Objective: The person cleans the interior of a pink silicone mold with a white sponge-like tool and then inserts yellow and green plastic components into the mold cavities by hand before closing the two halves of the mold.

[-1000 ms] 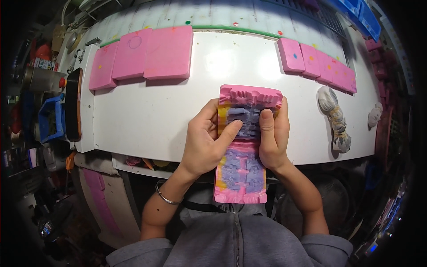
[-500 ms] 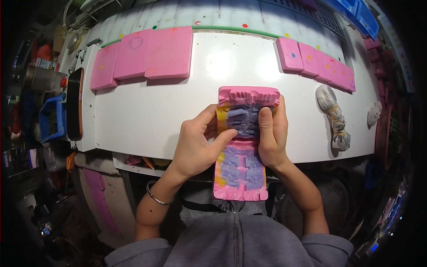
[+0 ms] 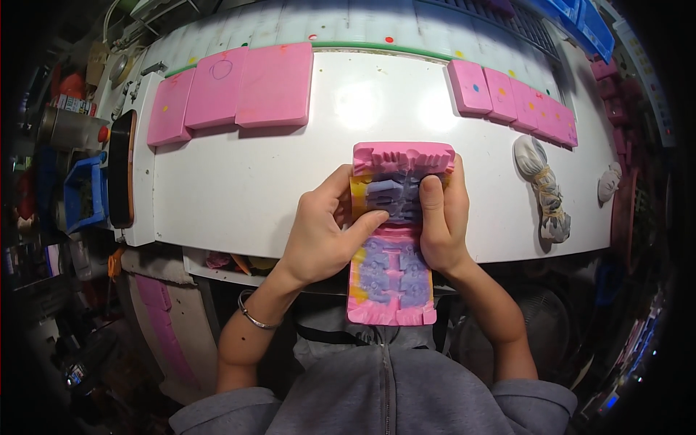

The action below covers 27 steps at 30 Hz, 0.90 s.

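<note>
A pink silicone mould is spread out in two hinged halves in front of me, over the table's near edge. Its inner faces are coloured purple-blue and yellow, with small moulded shapes and cavities. My left hand is closed on the left side of the upper half, with the thumb pressed on the inner face near the fold. On the right side, my right hand grips the same half, its thumb lying over the cavities. The fingers behind the mould are hidden. The lower half hangs toward my lap, with ragged pink ridges along its bottom end.
Pink blocks stand at the far left and far right of the white table. A rubber-banded cloth bundle lies on the right. A dark phone-like slab and a blue bin are left. Behind runs a white strip with coloured dots.
The coloured dots on the white strip behind the table have shifted left. My hands and the mould are almost where they were, with the upper half tilted very slightly.
</note>
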Motion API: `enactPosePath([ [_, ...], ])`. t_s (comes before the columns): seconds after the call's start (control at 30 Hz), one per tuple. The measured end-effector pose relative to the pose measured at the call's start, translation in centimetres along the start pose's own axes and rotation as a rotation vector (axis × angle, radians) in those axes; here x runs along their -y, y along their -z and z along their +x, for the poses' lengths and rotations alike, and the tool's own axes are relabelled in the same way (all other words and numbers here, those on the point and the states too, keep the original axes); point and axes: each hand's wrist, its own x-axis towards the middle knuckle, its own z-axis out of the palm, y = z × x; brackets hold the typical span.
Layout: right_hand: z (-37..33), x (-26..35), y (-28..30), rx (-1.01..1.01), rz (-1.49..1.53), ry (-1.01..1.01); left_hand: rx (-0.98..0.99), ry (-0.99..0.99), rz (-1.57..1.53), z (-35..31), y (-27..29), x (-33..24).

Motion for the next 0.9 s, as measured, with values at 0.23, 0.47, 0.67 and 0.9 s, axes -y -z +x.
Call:
enactPosePath([
  [0.23, 0.1, -0.2, 0.1, 0.031, 0.082, -0.034, 0.008, -0.015, -0.092, 0.1, -0.2, 0.4],
  [0.47, 0.5, 0.8, 1.0, 0.226, -0.046, -0.069, 0.109, -0.031, -0.397, -0.1, 0.5, 0.7],
  [0.67, 1.0, 1.0, 0.8, 0.281, -0.069, -0.106, -0.007, -0.052, -0.147, -0.3, 2.3, 0.2],
  [0.9, 0.7, 1.0, 0.7, 0.272, -0.073, -0.119, -0.078, 0.024, -0.159, 0.2, 2.1, 0.0],
])
